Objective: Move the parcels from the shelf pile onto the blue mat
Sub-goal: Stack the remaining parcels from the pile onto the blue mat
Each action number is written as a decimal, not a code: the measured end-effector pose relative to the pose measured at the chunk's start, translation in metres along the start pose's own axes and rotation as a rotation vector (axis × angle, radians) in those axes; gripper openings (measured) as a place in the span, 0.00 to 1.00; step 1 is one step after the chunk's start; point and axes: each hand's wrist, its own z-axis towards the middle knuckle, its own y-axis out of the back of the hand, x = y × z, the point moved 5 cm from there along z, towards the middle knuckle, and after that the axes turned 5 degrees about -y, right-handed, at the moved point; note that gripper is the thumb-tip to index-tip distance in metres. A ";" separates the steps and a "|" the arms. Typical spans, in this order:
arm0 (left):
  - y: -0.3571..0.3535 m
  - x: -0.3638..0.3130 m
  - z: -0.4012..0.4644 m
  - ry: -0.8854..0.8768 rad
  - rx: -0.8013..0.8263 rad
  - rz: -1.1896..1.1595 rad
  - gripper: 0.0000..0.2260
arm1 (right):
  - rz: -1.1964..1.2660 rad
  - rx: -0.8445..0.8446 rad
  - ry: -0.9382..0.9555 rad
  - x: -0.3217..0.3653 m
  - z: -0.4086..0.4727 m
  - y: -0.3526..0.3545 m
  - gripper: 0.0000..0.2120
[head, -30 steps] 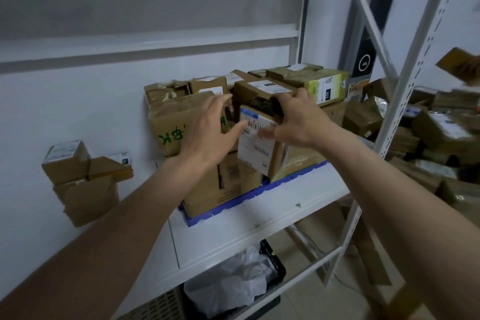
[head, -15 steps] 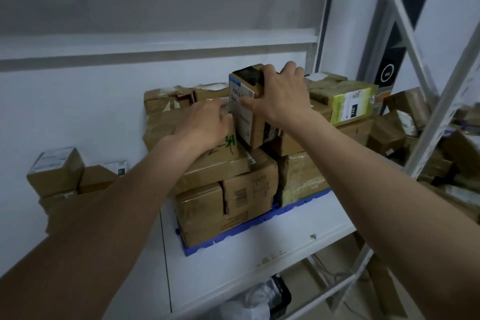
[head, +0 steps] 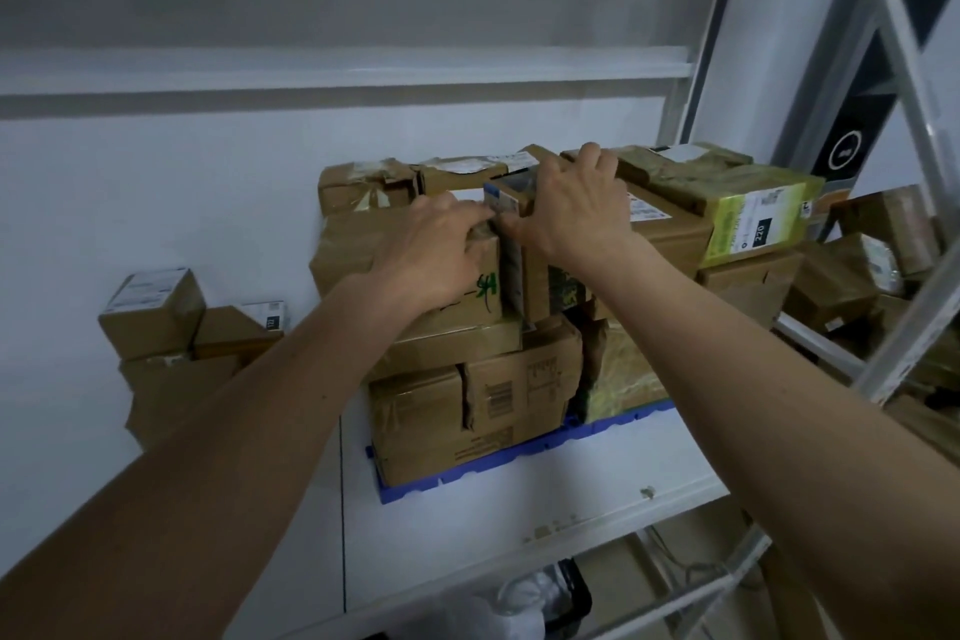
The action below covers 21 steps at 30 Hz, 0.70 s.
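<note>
White shelf (head: 545, 509), metal, is seen below both hands, carrying all items listed.

Blue mat (head: 613, 424): laid on the shelf beneath the hands; only its front edge is visible under the stack.

Stack (head: 488, 379) of brown cardboard parcels: set on the mat, built up to hand height; some are wrapped in tape.

Left pile (head: 171, 327): brown boxes with white labels, stood well to the left of the left hand, against the wall.

Green box (head: 748, 213): labelled, placed on top of the stack just right of the right hand.

Far parcels (head: 872, 270): heaped beyond the shelf post, well right of the right hand.

Narrow parcel (head: 535, 270): upright, white label on its left face, wedged into the top of the stack between the two hands.

Right hand (head: 576, 203): fingers are curled over the top of the narrow parcel, thumb at its left face; the parcel is gripped.

Left hand (head: 441, 250): laid flat on the brown box just left of the narrow parcel, fingertips touching that parcel; nothing is held.
</note>
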 end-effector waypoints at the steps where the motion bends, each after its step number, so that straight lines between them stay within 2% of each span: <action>1: -0.001 0.001 0.001 0.003 0.004 -0.009 0.19 | -0.008 0.001 0.003 0.000 0.000 0.000 0.35; 12: -0.004 0.003 0.001 0.002 -0.005 0.030 0.18 | 0.003 0.065 0.032 0.005 0.017 0.007 0.30; 17: -0.005 0.003 0.002 0.024 0.009 0.011 0.19 | -0.098 0.226 0.046 0.013 0.030 0.000 0.29; 21: -0.008 0.002 0.003 0.034 0.031 0.003 0.28 | -0.131 0.339 0.058 0.018 0.038 -0.012 0.32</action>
